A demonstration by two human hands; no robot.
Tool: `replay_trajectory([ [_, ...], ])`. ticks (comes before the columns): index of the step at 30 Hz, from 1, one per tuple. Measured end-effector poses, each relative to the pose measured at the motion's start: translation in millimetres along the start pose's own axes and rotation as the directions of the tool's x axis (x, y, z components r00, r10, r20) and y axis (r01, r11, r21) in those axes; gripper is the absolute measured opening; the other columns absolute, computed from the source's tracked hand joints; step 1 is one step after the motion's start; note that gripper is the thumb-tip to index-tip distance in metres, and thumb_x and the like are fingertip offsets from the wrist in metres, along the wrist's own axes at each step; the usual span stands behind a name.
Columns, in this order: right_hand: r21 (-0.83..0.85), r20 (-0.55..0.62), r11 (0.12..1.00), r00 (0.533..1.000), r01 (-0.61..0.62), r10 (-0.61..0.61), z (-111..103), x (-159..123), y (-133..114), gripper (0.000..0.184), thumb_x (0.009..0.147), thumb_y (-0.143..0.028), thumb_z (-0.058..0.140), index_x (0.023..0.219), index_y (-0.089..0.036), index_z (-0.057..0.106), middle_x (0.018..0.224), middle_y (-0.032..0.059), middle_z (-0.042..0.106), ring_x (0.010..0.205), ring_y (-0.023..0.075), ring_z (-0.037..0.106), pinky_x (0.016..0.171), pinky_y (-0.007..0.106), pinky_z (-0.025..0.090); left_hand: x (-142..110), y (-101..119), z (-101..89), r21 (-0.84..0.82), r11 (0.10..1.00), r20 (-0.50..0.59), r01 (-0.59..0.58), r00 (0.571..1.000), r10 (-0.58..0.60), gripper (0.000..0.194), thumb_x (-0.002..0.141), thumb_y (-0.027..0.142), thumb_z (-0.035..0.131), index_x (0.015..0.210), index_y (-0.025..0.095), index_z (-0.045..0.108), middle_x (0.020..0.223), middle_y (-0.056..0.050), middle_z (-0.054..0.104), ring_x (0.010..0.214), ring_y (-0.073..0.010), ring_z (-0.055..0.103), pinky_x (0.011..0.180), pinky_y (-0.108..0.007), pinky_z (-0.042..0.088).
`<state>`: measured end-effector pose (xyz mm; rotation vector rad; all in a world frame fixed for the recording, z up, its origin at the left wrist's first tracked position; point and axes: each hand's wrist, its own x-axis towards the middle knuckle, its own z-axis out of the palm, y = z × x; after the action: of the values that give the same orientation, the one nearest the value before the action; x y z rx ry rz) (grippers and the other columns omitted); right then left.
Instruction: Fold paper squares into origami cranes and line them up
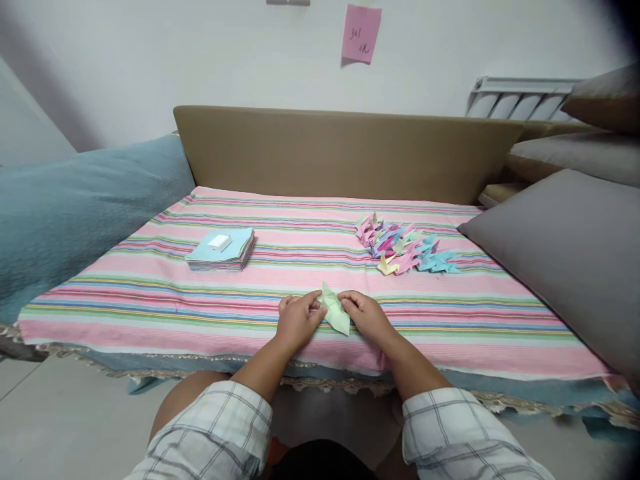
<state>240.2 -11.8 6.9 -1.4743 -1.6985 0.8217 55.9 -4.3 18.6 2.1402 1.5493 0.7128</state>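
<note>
A pale green folded paper piece point(335, 311) lies on the striped cloth near the front edge of the bed. My left hand point(299, 319) pinches its left side with curled fingers. My right hand point(367, 313) presses and grips its right side, fingers closed on the paper. A stack of coloured square papers point(223, 250) with a small white block point(219, 241) on top sits to the left, farther back. A heap of several folded paper cranes point(403, 245) in pink, blue, green and yellow lies to the right behind my hands.
The striped cloth point(150, 293) covers a sofa bed with a tan backrest point(340, 150). A teal blanket point(70, 207) lies at left, grey cushions point(570, 253) at right. A pink note point(361, 33) hangs on the wall. My knees are below the bed edge.
</note>
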Motion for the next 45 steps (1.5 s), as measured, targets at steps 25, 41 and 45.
replay_trajectory([
  [25, 0.089, -0.057, 0.991, 0.994, 0.101, -0.096, 19, 6, -19, 0.027, 0.07, -0.025, 0.055, 0.094, -0.019, 0.064, 0.089, 0.0034, 0.065, 0.082, 0.0173, 0.059, 0.076, 0.03, 0.047, 4, -6, -9.5, -0.042, 0.999, 0.118, -0.018, 0.993, 0.023, 0.04, 0.076, 0.026, 0.061, 0.116, 0.026, 0.059, 0.092, 0.002, 0.072, 0.093, -0.0182, 0.061, 0.099, -0.038, 0.031],
  [41, 0.159, -0.075, 0.987, 0.997, 0.034, -0.022, 23, 12, -16, 0.02, 0.073, -0.038, 0.056, 0.075, -0.019, 0.06, 0.07, 0.0004, 0.058, 0.07, 0.0159, 0.053, 0.063, 0.026, 0.043, 3, -5, -11.4, -0.024, 0.998, 0.123, -0.064, 0.99, 0.067, 0.031, 0.075, 0.026, 0.061, 0.106, 0.029, 0.065, 0.094, 0.002, 0.071, 0.094, -0.0183, 0.06, 0.096, -0.036, 0.033],
  [45, 0.188, -0.097, 0.982, 0.995, 0.014, 0.004, 26, 11, -17, 0.024, 0.076, -0.042, 0.054, 0.072, -0.019, 0.06, 0.065, -0.0006, 0.056, 0.063, 0.0141, 0.05, 0.057, 0.024, 0.04, 3, -4, -10.8, -0.016, 0.998, 0.109, -0.054, 0.992, 0.055, 0.031, 0.074, 0.027, 0.062, 0.105, 0.028, 0.065, 0.093, 0.002, 0.071, 0.093, -0.0185, 0.061, 0.095, -0.036, 0.033],
])
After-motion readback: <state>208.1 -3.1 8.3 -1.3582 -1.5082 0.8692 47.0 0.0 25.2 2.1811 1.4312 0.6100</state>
